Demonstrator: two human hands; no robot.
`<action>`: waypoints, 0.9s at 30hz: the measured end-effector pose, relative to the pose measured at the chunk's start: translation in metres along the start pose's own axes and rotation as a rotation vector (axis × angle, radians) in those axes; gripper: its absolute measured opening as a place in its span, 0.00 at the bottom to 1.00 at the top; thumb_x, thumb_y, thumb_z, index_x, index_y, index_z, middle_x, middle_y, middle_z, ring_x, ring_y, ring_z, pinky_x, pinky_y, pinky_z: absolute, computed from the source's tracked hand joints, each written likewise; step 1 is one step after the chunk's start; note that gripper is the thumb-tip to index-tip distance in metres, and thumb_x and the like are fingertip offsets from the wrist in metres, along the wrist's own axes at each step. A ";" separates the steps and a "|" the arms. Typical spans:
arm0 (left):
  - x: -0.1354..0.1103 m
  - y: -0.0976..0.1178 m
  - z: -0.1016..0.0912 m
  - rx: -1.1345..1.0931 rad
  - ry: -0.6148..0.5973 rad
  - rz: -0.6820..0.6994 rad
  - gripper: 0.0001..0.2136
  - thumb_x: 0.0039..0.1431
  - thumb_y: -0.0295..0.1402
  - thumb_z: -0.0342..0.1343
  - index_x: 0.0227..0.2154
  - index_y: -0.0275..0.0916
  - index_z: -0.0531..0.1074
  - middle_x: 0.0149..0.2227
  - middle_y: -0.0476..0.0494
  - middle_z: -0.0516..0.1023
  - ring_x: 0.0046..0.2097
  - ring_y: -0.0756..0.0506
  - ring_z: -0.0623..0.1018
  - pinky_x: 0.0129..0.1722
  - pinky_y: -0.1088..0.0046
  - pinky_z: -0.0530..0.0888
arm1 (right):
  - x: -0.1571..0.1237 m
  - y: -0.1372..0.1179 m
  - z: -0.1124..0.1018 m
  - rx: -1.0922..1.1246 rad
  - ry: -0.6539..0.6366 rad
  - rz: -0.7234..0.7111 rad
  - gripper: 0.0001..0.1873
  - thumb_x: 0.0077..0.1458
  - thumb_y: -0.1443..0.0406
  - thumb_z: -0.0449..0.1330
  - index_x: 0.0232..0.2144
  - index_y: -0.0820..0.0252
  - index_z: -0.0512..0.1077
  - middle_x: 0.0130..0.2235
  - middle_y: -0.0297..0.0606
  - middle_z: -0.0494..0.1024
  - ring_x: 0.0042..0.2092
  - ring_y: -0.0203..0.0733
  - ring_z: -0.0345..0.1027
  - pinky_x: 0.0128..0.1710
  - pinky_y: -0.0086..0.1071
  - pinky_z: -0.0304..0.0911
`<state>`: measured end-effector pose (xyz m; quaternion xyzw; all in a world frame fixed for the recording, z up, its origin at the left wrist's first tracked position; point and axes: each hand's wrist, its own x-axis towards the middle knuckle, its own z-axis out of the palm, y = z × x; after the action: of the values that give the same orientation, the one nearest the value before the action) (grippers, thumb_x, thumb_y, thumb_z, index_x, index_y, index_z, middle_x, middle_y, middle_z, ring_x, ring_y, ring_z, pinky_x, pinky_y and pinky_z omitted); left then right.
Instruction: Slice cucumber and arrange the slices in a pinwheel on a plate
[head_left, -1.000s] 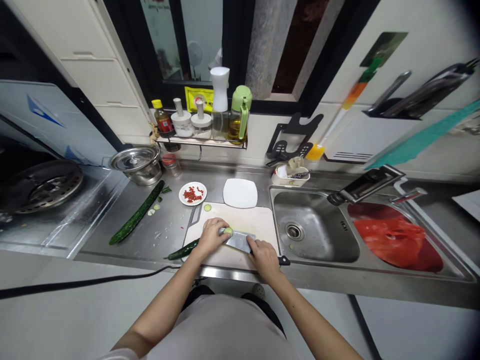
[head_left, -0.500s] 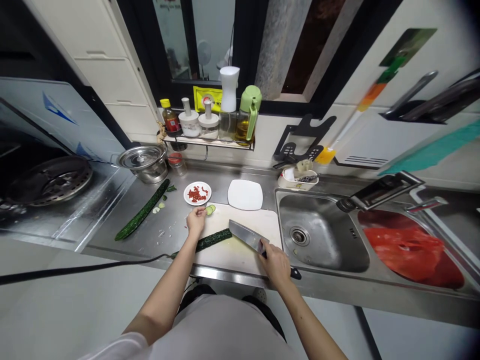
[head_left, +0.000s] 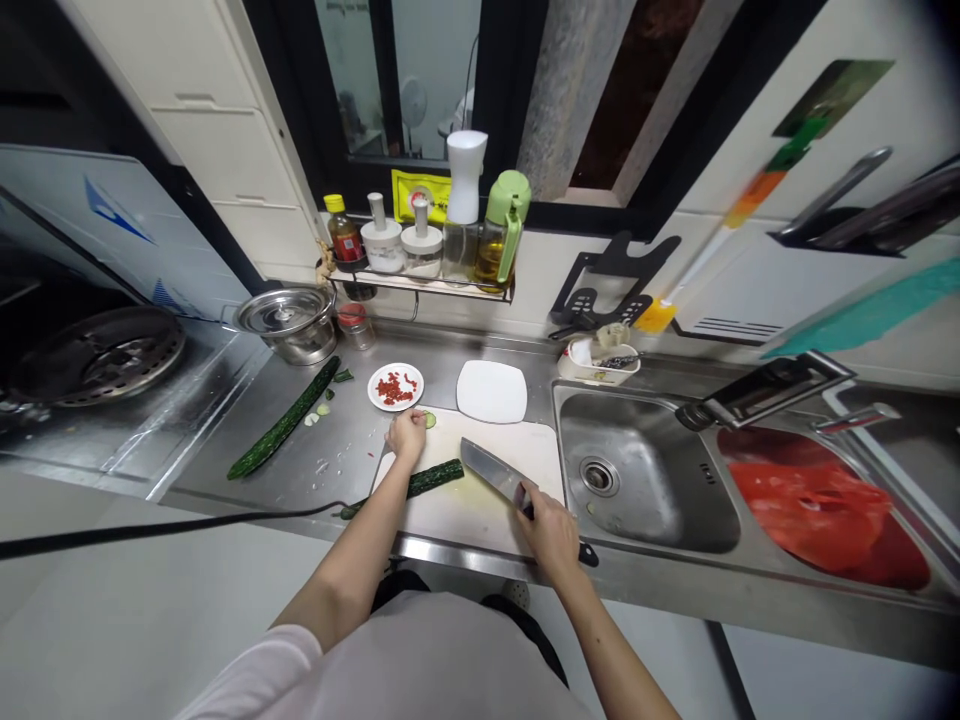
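Note:
My right hand (head_left: 550, 530) is closed round the handle of a kitchen knife (head_left: 491, 467), its broad blade resting over the white cutting board (head_left: 517, 440). Just left of the blade tip lies a cut cucumber (head_left: 436, 478), partly hidden under my left forearm. At the board's far left corner, my left hand (head_left: 407, 436) has its fingers curled together against a round cucumber slice (head_left: 430, 420). Beyond it stands a small white plate (head_left: 381, 398) with chopped red pieces (head_left: 394, 388). A white square plate (head_left: 491, 390) sits behind the board.
A whole cucumber (head_left: 281, 425) and some trimmings (head_left: 322, 409) lie on the steel counter at left. A lidded pot (head_left: 289, 325) stands behind them. At right is a sink (head_left: 645, 470), then a red plastic bag (head_left: 810, 515). Bottles and jars fill a wall rack (head_left: 427, 285).
My left hand has moved a little to the right, over the cucumber slices, covering part of them. My right hand and the knife have hardly moved.

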<state>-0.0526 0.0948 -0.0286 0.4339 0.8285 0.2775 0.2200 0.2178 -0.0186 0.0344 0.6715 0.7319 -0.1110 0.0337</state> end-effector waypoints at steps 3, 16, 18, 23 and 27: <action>0.002 0.005 0.004 0.063 0.041 -0.067 0.09 0.56 0.36 0.52 0.34 0.46 0.78 0.37 0.41 0.81 0.45 0.38 0.76 0.49 0.57 0.64 | -0.001 0.000 0.000 0.010 0.011 0.008 0.22 0.58 0.63 0.54 0.55 0.57 0.67 0.41 0.41 0.78 0.44 0.44 0.71 0.42 0.30 0.58; 0.007 0.012 0.008 0.238 0.019 0.048 0.10 0.60 0.34 0.50 0.37 0.45 0.78 0.44 0.42 0.79 0.49 0.38 0.72 0.48 0.60 0.61 | -0.003 0.006 0.006 0.041 0.067 -0.001 0.22 0.57 0.63 0.55 0.54 0.57 0.68 0.40 0.40 0.79 0.42 0.43 0.72 0.40 0.29 0.58; 0.006 0.011 0.008 0.243 0.029 0.056 0.10 0.60 0.34 0.50 0.37 0.45 0.78 0.44 0.42 0.78 0.49 0.39 0.72 0.48 0.60 0.62 | -0.002 0.006 0.006 0.049 0.071 -0.002 0.22 0.57 0.63 0.55 0.54 0.57 0.68 0.40 0.41 0.79 0.42 0.43 0.72 0.40 0.29 0.58; 0.004 0.007 0.009 0.258 0.032 0.086 0.10 0.60 0.34 0.52 0.37 0.45 0.78 0.44 0.41 0.78 0.48 0.38 0.72 0.48 0.59 0.61 | 0.001 0.006 0.005 0.069 0.075 0.010 0.21 0.57 0.64 0.54 0.53 0.57 0.69 0.40 0.40 0.79 0.41 0.43 0.72 0.40 0.29 0.58; 0.005 0.008 0.009 0.263 0.034 0.094 0.10 0.59 0.35 0.52 0.36 0.44 0.78 0.43 0.41 0.79 0.48 0.37 0.72 0.48 0.58 0.61 | 0.003 0.003 0.005 0.070 0.065 0.027 0.21 0.58 0.63 0.54 0.53 0.56 0.69 0.39 0.40 0.79 0.41 0.43 0.72 0.39 0.29 0.58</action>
<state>-0.0453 0.1050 -0.0309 0.4923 0.8402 0.1837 0.1339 0.2199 -0.0168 0.0290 0.6854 0.7190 -0.1145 -0.0123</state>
